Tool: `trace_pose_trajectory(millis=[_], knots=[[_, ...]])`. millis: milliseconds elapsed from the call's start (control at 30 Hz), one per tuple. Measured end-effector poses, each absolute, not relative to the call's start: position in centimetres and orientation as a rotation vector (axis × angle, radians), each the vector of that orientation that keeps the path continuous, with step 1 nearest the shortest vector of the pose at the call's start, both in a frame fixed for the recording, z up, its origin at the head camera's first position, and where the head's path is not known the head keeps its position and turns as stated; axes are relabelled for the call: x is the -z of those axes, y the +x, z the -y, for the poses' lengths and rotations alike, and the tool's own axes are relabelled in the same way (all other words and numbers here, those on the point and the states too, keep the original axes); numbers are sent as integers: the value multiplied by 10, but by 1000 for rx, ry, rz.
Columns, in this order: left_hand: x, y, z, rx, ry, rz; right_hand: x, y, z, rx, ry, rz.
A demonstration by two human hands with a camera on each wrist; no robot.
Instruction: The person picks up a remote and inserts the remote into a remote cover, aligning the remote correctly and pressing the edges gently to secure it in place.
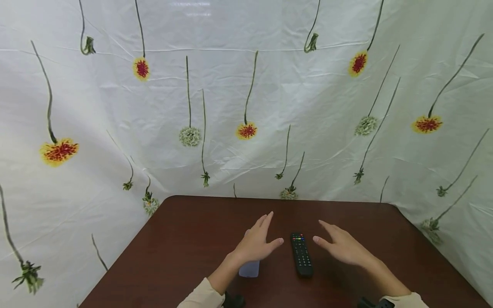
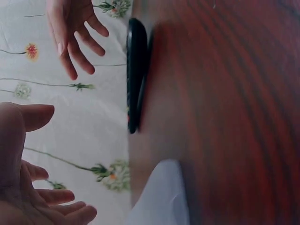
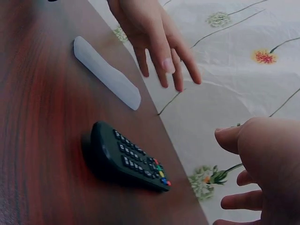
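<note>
A black remote control (image 1: pixel 301 255) with rows of buttons lies on the dark wooden table between my two hands. My left hand (image 1: pixel 254 243) hovers left of it, fingers extended and thumb apart, holding nothing. Partly hidden beneath that hand is a pale, bluish-white flat object (image 1: pixel 249 269); the right wrist view shows it as a long, slightly waisted piece (image 3: pixel 107 72), its kind unclear. My right hand (image 1: pixel 344 246) is raised to the right of the remote, fingers spread and nothing in its grasp. Neither hand touches the remote.
The reddish-brown table (image 1: pixel 185 239) has rounded far corners. Behind and beside it hangs a white cloth (image 1: pixel 219 98) printed with flowers and stems. Dark wrist straps (image 1: pixel 233 299) sit by the cream sleeves (image 1: pixel 203 295) at the lower edge.
</note>
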State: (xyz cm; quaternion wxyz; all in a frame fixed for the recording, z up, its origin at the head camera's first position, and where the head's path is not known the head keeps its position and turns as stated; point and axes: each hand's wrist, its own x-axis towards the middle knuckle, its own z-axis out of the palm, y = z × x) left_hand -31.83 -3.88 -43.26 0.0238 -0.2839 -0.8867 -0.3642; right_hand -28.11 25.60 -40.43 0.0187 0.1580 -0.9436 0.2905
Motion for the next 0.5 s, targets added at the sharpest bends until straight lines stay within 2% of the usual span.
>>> trace_pose_trajectory(millis=[500], knots=[[440, -313, 6, 1637, -604, 2800, 421, -291, -238, -1356, 218, 2964]])
